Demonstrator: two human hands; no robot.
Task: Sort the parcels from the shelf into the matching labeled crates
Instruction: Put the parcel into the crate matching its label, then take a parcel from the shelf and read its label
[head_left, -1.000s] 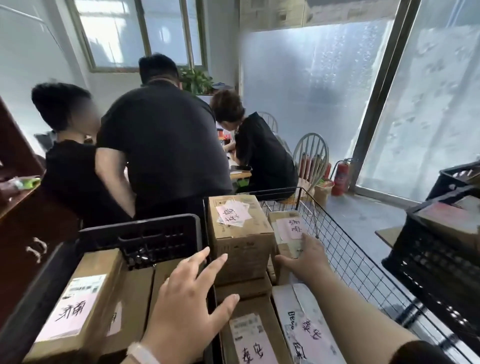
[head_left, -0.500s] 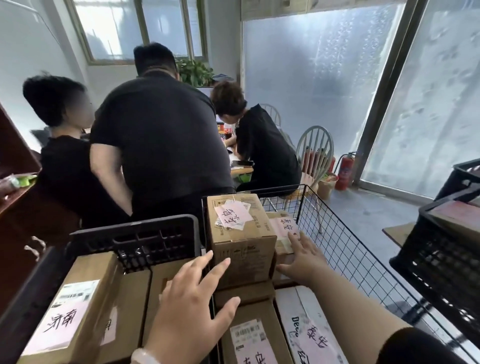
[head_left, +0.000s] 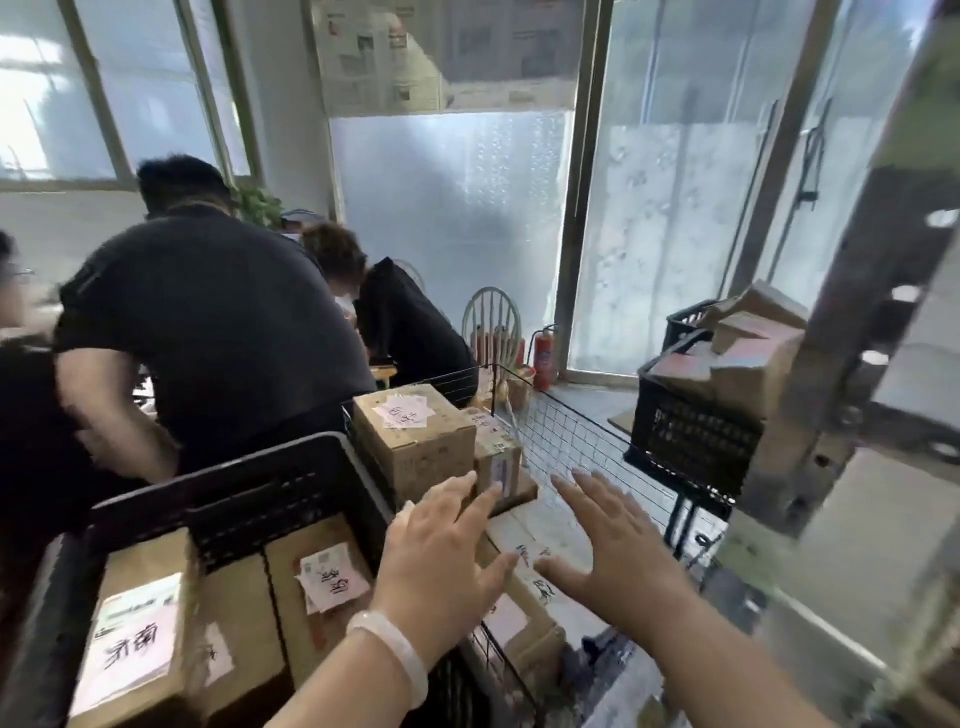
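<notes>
Head view: above the wire basket (head_left: 571, 421), left hand (head_left: 447, 561) and right hand (head_left: 618, 561) hang with fingers splayed, gripping nothing, over its boxy brown cardboard parcels (head_left: 415, 447); a black lattice crate (head_left: 234, 483) abuts its left wall, and a strip of floor (head_left: 592, 402) separates its right wall from a second crate (head_left: 691, 441).

The left hand (head_left: 447, 551) and right hand (head_left: 618, 561) partly hide the white parcel (head_left: 540, 530), whose blurred writing seems illegible.

Handwritten labels on parcels, mostly too blurred to read.
The pale label (head_left: 136, 644) on the brown cardboard box (head_left: 143, 553) in the black plastic crate (head_left: 218, 478) bears two black characters, the right one reading 南. The pink label (head_left: 330, 577) beside it, the tall box's label (head_left: 404, 413) and the white parcel (head_left: 540, 535) show illegible strokes.
</notes>
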